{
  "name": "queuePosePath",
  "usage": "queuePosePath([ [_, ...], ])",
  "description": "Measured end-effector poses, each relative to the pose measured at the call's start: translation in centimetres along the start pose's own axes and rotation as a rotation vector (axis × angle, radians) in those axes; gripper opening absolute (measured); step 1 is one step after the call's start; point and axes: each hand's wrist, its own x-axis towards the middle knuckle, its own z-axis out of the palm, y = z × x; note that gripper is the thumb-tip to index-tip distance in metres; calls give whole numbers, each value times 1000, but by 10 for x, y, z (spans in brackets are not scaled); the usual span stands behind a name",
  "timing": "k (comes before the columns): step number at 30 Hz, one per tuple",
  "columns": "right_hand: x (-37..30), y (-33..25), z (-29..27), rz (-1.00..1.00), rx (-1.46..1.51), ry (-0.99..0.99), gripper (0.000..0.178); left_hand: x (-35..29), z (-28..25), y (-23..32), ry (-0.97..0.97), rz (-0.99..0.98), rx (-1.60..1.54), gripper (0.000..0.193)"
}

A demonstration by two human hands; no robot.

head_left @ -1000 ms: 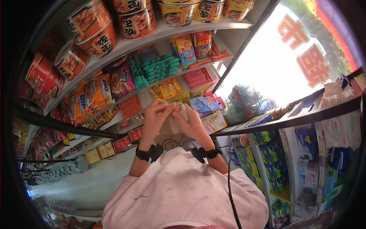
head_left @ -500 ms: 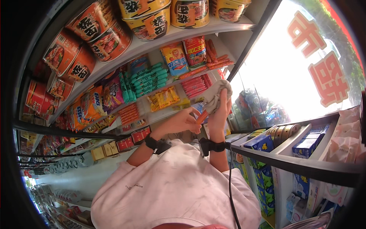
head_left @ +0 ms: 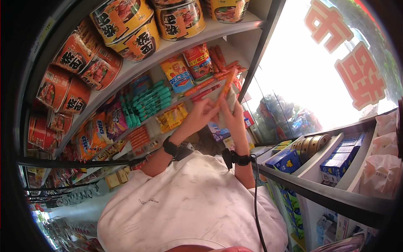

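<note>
A long orange-red wrapped sausage stick (head_left: 226, 87) slants up in front of the shelf. Its lower end is between the fingers of my left hand (head_left: 201, 113), which are closed on it. My right hand (head_left: 233, 116) is closed round a grey-white cloth (head_left: 230, 101) and sits right beside the stick, fingertips touching its lower part. Part of the cloth is hidden behind the fingers and the stick. Behind them, more orange-red sausages (head_left: 217, 59) stand and lie on the shelf beside a red bag (head_left: 198, 61) and a yellow-blue bag (head_left: 176, 73).
Noodle tubs (head_left: 180, 21) fill the shelf above. Green-wrapped sticks (head_left: 151, 101) and yellow packets (head_left: 172, 118) lie left of my hands. A glass pane (head_left: 289, 75) rises to the right. Below it is a compartmented shelf (head_left: 308, 168) with blue boxes. A black cable (head_left: 256, 201) hangs from my right wrist.
Both hands have shifted slightly, and the sausage stick now points up in full view. The cloth has come down from above my right fingers to beside the stick. My view has turned a little.
</note>
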Motion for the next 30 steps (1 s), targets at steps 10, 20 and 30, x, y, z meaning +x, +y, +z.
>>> queuePosePath([
  [10, 37, 20, 5, 123, 224, -11, 31, 33, 0, -21, 139, 167, 572, 25],
  [20, 229, 78, -14, -231, -312, 235, 46, -22, -48, 10, 51, -21, 394, 26],
  [30, 295, 101, -4, -189, -1060, 112, 39, -83, -88, -6, 285, -59, 298, 26],
])
